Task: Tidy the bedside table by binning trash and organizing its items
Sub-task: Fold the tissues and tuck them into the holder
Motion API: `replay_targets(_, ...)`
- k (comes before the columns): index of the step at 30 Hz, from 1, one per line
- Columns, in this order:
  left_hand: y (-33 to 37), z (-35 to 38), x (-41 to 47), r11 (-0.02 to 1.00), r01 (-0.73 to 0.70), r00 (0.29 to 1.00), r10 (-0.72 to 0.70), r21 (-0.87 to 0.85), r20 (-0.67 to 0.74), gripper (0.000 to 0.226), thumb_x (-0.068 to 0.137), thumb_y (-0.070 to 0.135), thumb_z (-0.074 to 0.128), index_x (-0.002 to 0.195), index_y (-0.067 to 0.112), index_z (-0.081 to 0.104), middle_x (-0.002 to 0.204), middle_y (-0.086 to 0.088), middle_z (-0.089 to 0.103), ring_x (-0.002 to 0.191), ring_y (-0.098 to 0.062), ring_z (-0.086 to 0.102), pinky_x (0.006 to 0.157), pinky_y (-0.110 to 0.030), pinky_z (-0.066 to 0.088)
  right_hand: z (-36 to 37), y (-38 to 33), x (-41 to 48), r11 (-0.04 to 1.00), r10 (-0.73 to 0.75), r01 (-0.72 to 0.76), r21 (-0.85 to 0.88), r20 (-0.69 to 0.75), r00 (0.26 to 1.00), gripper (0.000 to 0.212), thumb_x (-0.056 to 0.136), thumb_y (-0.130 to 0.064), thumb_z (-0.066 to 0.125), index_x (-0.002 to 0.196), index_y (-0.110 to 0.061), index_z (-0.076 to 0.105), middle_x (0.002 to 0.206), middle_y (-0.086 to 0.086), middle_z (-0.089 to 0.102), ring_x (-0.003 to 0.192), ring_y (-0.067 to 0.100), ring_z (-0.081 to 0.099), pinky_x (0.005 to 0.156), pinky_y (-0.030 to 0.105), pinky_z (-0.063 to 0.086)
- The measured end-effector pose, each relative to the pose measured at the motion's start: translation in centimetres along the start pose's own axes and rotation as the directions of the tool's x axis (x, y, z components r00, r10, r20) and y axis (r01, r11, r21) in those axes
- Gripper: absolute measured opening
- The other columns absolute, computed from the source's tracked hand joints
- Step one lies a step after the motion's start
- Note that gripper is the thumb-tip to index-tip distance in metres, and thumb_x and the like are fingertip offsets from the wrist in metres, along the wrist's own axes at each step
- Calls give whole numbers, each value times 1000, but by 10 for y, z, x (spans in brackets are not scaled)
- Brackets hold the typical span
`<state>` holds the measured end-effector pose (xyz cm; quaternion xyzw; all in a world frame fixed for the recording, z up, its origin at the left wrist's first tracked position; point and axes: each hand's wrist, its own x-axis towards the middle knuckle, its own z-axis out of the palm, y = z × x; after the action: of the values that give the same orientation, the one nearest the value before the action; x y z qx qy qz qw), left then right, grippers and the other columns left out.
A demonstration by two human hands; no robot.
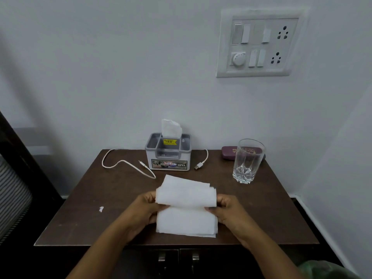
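Observation:
A stack of white tissues (186, 206) lies at the front middle of the dark brown bedside table (84, 218), partly folded over. My left hand (144, 210) pinches its left edge and my right hand (226, 209) pinches its right edge, both holding the folded part up. Behind it stands a grey organizer box (168, 156) with a tissue sticking out of its back slot. A white charging cable (124, 163) runs around the box. A small white paper scrap (101, 209) lies on the left of the table.
An empty clear drinking glass (246, 161) stands at the back right, with a maroon spectacle case (229, 153) behind it. A switchboard (259, 42) is on the wall above. Two cabinet door handles (178, 258) show below the table's front edge. A dark bed frame is at the left.

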<state>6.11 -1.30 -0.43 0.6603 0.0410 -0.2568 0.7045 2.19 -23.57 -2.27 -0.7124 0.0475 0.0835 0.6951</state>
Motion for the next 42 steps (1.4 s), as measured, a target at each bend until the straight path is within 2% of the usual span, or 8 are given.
replay_targets(4, 1, -3, -4, 1000, -8, 1000, 8, 8, 26, 31, 89, -11, 44, 72, 5, 65, 96, -15, 73, 86, -26, 70, 62, -30, 59, 2, 4, 2, 993, -104, 103, -57, -25, 994, 54, 83, 24, 39, 68, -13, 76, 97, -2, 75, 97, 13, 68, 84, 23, 53)
replay_targets(11, 1, -4, -6, 994, 48, 999, -47, -96, 12, 26, 94, 19, 43, 110, 10, 60, 109, -17, 68, 91, -27, 68, 67, -38, 57, 6, 11, 1, 978, -195, 186, -97, -98, 976, 57, 81, 23, 36, 62, -16, 73, 86, -2, 75, 87, 14, 70, 72, 19, 51)
replay_targets(18, 7, 11, -8, 981, -48, 994, 66, 187, -92, 18, 78, 20, 72, 95, 16, 68, 98, -11, 71, 83, -22, 68, 60, -32, 54, 6, 6, -5, 980, -196, 196, -15, -124, 973, 53, 82, 23, 39, 61, -14, 71, 91, 3, 75, 90, 18, 70, 70, 21, 52)
replay_targets(22, 15, 18, -16, 983, -154, 982, 164, 103, -96, 16, 78, 11, 70, 93, 16, 69, 85, -3, 73, 70, -12, 68, 53, -24, 52, 4, -4, -15, 871, -47, 71, 486, -60, 997, 22, 92, -16, 51, 108, -15, 65, 113, 8, 69, 99, 23, 66, 71, 35, 56)
replay_targets(25, 16, 27, -24, 967, -252, 961, 254, 30, -109, 19, 77, 13, 70, 95, 21, 70, 86, -1, 74, 75, -13, 68, 58, -28, 53, 13, -7, -26, 752, 13, -65, 656, 83, 996, 76, 59, -57, 78, 120, -16, 58, 118, 11, 67, 105, 28, 64, 81, 43, 56)
replay_targets(31, 11, 23, -25, 917, -366, 917, 385, 159, -110, 40, 66, 22, 81, 104, 25, 67, 102, 0, 71, 97, -17, 67, 74, -30, 57, 20, -38, -26, 989, -90, 106, 108, -138, 986, 41, 70, -8, 79, 106, -19, 62, 97, -1, 73, 88, 9, 69, 70, 24, 56)
replay_targets(36, 49, 15, -14, 740, -485, 866, 479, 466, 142, 38, 65, 37, 80, 100, 29, 68, 101, 14, 71, 98, -1, 64, 84, -27, 50, 13, -99, -8, 736, -325, 311, -601, 89, 941, 43, 72, -22, 78, 99, -39, 48, 92, -19, 60, 80, -4, 58, 62, 11, 45)
replay_targets(42, 106, 14, 24, 712, -612, 754, 657, 345, -20, 7, 78, 15, 71, 73, 12, 66, 66, 4, 67, 61, -6, 60, 55, -20, 48, 16, -146, 42, 842, -375, 345, -415, 10, 927, 72, 69, -23, 81, 127, -29, 39, 102, 0, 62, 86, 13, 65, 72, 21, 56)
